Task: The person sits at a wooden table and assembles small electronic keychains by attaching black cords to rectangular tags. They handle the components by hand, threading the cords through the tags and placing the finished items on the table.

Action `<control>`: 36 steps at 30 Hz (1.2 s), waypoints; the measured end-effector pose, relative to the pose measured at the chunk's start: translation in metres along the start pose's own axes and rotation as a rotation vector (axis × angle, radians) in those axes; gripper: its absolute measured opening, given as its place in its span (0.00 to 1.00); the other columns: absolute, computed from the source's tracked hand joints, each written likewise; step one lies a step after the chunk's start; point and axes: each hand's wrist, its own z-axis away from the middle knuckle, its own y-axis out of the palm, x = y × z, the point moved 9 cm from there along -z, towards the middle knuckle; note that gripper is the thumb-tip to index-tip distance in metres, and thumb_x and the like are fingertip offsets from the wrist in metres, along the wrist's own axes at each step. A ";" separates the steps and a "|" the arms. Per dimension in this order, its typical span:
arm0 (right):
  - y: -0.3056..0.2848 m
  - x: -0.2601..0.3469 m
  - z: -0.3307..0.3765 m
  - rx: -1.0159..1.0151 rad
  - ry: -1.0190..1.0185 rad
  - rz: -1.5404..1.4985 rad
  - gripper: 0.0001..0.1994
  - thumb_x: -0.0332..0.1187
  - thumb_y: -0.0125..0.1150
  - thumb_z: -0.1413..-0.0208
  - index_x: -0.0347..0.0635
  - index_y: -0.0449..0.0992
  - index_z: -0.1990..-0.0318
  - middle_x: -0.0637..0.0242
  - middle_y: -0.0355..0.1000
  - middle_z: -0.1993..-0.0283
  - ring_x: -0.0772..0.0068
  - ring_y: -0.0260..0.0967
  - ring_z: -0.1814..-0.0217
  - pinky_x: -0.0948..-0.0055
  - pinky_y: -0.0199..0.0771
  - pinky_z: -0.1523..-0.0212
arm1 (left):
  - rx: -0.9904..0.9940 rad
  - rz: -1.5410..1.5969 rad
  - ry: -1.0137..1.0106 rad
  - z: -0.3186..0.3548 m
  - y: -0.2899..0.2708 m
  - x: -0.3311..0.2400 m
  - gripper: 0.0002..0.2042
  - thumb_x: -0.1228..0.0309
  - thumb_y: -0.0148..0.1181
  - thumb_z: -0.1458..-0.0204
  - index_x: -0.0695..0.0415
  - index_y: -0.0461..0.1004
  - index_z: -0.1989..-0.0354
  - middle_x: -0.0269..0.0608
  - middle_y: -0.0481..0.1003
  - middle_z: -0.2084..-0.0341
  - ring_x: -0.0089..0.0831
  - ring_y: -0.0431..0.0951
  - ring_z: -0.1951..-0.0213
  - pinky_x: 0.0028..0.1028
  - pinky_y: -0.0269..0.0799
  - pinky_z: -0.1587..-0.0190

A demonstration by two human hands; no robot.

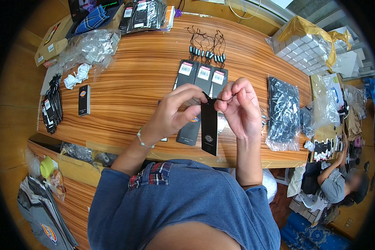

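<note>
A black hang tag (pixel 209 125) hangs upright in front of me, its thin black cord at the top between my hands. My left hand (pixel 177 106) pinches the tag's top corner by the cord, thumb bent below. My right hand (pixel 242 108) pinches the cord's other end, drawn out to the right. Under and behind my hands lie rows of dark tags with white stickers (pixel 203 73), partly hidden by my fingers. Beyond them, black looped strings with small pale-blue ends (pixel 207 53) are laid side by side.
At left are a stack of tags (pixel 84 100), strung tags (pixel 51 106) and crumpled paper (pixel 77 76). Clear plastic bags (pixel 89 48) and more tags (pixel 143 16) sit far left. A bag of black strings (pixel 283 112) lies right, near white boxes (pixel 302 48). Another person (pixel 342 183) works at right.
</note>
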 end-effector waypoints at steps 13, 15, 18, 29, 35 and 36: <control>-0.012 0.016 0.002 -0.190 -0.094 0.232 0.07 0.30 0.49 0.43 0.36 0.67 0.63 0.57 0.69 0.67 0.68 0.70 0.67 0.73 0.73 0.63 | 0.241 0.504 -0.418 0.015 0.032 0.037 0.10 0.76 0.53 0.49 0.64 0.67 0.58 0.39 0.69 0.61 0.23 0.69 0.57 0.24 0.65 0.53; -0.016 0.016 0.003 -0.209 -0.110 0.208 0.06 0.31 0.49 0.43 0.37 0.67 0.63 0.58 0.69 0.68 0.70 0.69 0.69 0.74 0.72 0.65 | 0.248 0.515 -0.474 0.016 0.033 0.041 0.06 0.78 0.50 0.47 0.64 0.68 0.61 0.37 0.70 0.63 0.20 0.70 0.59 0.21 0.66 0.55; -0.019 0.011 0.004 -0.192 -0.112 0.130 0.06 0.31 0.49 0.43 0.37 0.67 0.63 0.59 0.69 0.68 0.70 0.69 0.69 0.74 0.72 0.65 | 0.184 0.535 -0.475 0.013 0.031 0.039 0.04 0.78 0.48 0.46 0.63 0.67 0.63 0.35 0.70 0.66 0.18 0.70 0.61 0.19 0.66 0.58; -0.025 0.034 0.008 -0.219 -0.228 0.085 0.06 0.30 0.49 0.43 0.38 0.68 0.61 0.64 0.66 0.68 0.75 0.62 0.68 0.73 0.64 0.63 | 0.116 0.425 -0.337 0.007 0.024 0.020 0.08 0.82 0.54 0.51 0.61 0.64 0.65 0.33 0.66 0.68 0.18 0.68 0.60 0.20 0.66 0.56; -0.014 0.041 0.010 -0.210 -0.295 0.258 0.05 0.28 0.51 0.44 0.38 0.69 0.62 0.64 0.67 0.69 0.75 0.64 0.65 0.73 0.65 0.59 | 0.057 0.374 -0.429 0.011 0.018 0.030 0.09 0.82 0.60 0.57 0.62 0.68 0.67 0.34 0.67 0.63 0.22 0.69 0.59 0.22 0.66 0.55; -0.011 0.042 0.011 -0.210 -0.299 0.300 0.05 0.27 0.51 0.45 0.37 0.69 0.62 0.64 0.67 0.69 0.76 0.64 0.65 0.74 0.65 0.60 | 0.012 0.224 -0.294 0.005 0.010 0.020 0.09 0.82 0.60 0.58 0.62 0.68 0.68 0.35 0.68 0.63 0.23 0.70 0.60 0.23 0.66 0.55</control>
